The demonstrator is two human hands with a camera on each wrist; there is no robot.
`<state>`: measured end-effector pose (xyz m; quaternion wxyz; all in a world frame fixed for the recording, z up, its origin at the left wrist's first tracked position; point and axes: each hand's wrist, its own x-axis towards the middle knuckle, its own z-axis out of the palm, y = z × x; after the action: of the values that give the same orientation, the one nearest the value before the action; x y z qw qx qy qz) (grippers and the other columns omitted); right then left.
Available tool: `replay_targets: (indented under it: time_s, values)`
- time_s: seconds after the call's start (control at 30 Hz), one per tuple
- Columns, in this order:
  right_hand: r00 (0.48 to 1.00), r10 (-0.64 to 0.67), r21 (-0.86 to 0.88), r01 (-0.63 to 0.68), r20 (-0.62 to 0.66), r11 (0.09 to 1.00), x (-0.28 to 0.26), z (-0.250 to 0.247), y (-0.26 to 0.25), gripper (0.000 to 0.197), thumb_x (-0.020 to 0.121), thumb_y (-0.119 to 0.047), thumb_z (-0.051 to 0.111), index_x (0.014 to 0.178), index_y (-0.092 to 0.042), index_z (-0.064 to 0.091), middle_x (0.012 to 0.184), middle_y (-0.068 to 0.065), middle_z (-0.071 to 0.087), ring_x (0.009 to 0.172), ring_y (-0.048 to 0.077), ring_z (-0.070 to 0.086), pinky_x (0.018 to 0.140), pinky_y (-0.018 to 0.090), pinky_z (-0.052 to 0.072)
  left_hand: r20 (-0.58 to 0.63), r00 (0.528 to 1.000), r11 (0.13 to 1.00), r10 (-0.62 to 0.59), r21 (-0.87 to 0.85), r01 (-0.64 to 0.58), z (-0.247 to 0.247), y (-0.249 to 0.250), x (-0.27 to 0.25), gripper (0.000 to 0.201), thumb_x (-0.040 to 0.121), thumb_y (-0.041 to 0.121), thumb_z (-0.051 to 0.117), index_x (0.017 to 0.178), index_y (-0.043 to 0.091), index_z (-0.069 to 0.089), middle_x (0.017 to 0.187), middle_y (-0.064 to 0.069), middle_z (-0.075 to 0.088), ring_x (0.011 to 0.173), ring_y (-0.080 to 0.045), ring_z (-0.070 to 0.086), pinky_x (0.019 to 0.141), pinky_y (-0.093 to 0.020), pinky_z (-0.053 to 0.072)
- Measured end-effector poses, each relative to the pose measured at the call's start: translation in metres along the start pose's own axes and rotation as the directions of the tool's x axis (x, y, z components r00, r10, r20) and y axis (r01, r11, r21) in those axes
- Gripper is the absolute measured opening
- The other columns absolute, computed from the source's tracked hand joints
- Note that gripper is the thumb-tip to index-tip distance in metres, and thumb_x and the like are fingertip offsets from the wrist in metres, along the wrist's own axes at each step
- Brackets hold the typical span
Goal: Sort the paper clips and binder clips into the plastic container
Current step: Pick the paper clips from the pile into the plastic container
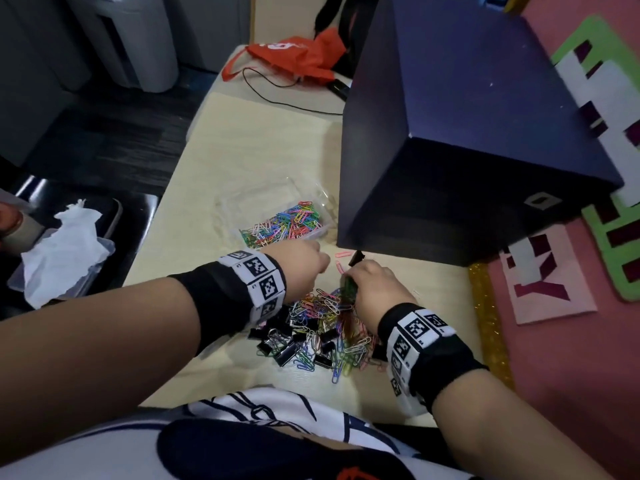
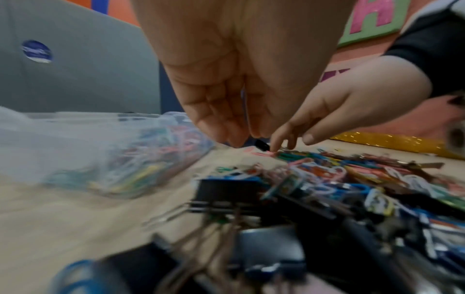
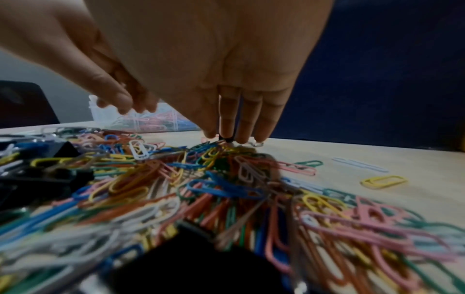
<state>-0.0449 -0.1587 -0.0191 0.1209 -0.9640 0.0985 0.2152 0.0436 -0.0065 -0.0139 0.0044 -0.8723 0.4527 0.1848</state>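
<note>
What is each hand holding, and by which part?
Left hand: nothing visible. Right hand: cannot be told; its fingertips rest at the far edge of the paper clip pile, beside a black binder clip.

Pale table (image 1: 242, 150): clip pile (image 1: 322, 327), plastic container (image 1: 277, 216), box (image 1: 467, 140)

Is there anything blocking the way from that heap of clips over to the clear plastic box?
Nothing visible does. Bare table lies between the pile of clips and the plastic container. The big dark box stands right of that path.
</note>
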Motion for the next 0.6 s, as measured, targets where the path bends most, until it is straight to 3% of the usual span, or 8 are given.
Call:
replay_targets:
  time_s: [0.1, 0.17, 0.23, 0.33, 0.43, 0.5, 0.6]
  values:
    - [0.998, 0.066, -0.009, -0.066, 0.006, 0.998, -0.007, 0.003, 0.004, 0.052, 0.085, -0.007, 0.042, 0.134, -0.023, 0.044, 0.141, -0.002, 0.036, 0.125, 0.025, 0.036, 0.101, 0.038, 0.039, 0.058, 0.998, 0.999, 0.039, 0.030, -0.041, 0.009, 0.011, 0.013, 0.037, 0.090, 0.019, 0.050, 0.126, 0.017, 0.050, 0.118, -0.007, 0.054, 0.106, -0.029, 0.056, 0.084, -0.040, 0.050]
    - [0.995, 0.105, 0.011, -0.105, 0.003, 0.994, -0.011, 0.003, 0.010, 0.056, 0.085, -0.007, 0.043, 0.138, -0.023, 0.038, 0.147, -0.003, 0.030, 0.130, 0.024, 0.034, 0.105, 0.037, 0.035, 0.062, 0.998, 0.999, 0.016, 0.035, -0.018, 0.012, 0.018, 0.020, 0.051, 0.085, 0.020, 0.054, 0.135, 0.020, 0.042, 0.133, -0.003, 0.047, 0.115, -0.028, 0.052, 0.090, -0.046, 0.050]
    - [0.995, 0.100, 0.049, -0.101, 0.028, 0.994, -0.013, 0.001, 0.014, 0.061, 0.085, -0.005, 0.043, 0.143, -0.023, 0.033, 0.153, -0.003, 0.024, 0.135, 0.023, 0.030, 0.110, 0.036, 0.031, 0.089, 0.996, 0.999, -0.022, 0.042, 0.018, 0.013, 0.023, 0.027, 0.065, 0.086, 0.016, 0.051, 0.146, 0.022, 0.027, 0.149, 0.003, 0.031, 0.129, -0.025, 0.042, 0.100, -0.051, 0.042]
    - [0.993, 0.122, 0.128, -0.122, 0.010, 0.984, -0.015, -0.001, 0.021, 0.063, 0.083, -0.001, 0.042, 0.142, -0.022, 0.035, 0.151, 0.000, 0.029, 0.134, 0.023, 0.034, 0.111, 0.035, 0.031, 0.181, 0.982, 0.997, -0.048, 0.063, 0.037, 0.007, 0.028, 0.032, 0.072, 0.089, 0.014, 0.049, 0.151, 0.023, 0.014, 0.157, 0.008, 0.017, 0.139, -0.022, 0.028, 0.108, -0.054, 0.032]
    - [0.963, 0.264, 0.093, -0.257, -0.061, 0.962, -0.021, -0.014, 0.032, 0.048, 0.087, -0.003, 0.042, 0.133, -0.016, 0.045, 0.136, 0.006, 0.040, 0.123, 0.026, 0.042, 0.099, 0.033, 0.037, 0.196, 0.980, 0.997, -0.020, 0.082, 0.004, 0.008, 0.031, 0.035, 0.063, 0.090, 0.015, 0.049, 0.147, 0.027, 0.025, 0.151, 0.007, 0.031, 0.136, -0.022, 0.034, 0.103, -0.052, 0.035]
    - [0.927, 0.376, -0.036, -0.376, -0.009, 0.926, -0.027, -0.023, 0.039, 0.042, 0.091, -0.005, 0.043, 0.133, -0.009, 0.043, 0.132, 0.011, 0.040, 0.122, 0.029, 0.042, 0.098, 0.033, 0.038, 0.192, 0.981, 0.996, 0.028, 0.072, -0.043, 0.013, 0.036, 0.033, 0.056, 0.091, 0.018, 0.048, 0.143, 0.030, 0.031, 0.144, 0.007, 0.040, 0.130, -0.022, 0.040, 0.098, -0.047, 0.039]
    - [0.868, 0.493, -0.174, -0.478, 0.056, 0.861, -0.033, -0.023, 0.043, 0.048, 0.089, -0.006, 0.047, 0.136, -0.005, 0.036, 0.132, 0.014, 0.038, 0.122, 0.031, 0.040, 0.099, 0.036, 0.038, 0.170, 0.980, 0.995, 0.098, 0.007, -0.101, 0.019, 0.046, 0.029, 0.049, 0.092, 0.022, 0.047, 0.139, 0.031, 0.039, 0.135, 0.004, 0.047, 0.124, -0.023, 0.045, 0.094, -0.045, 0.044]
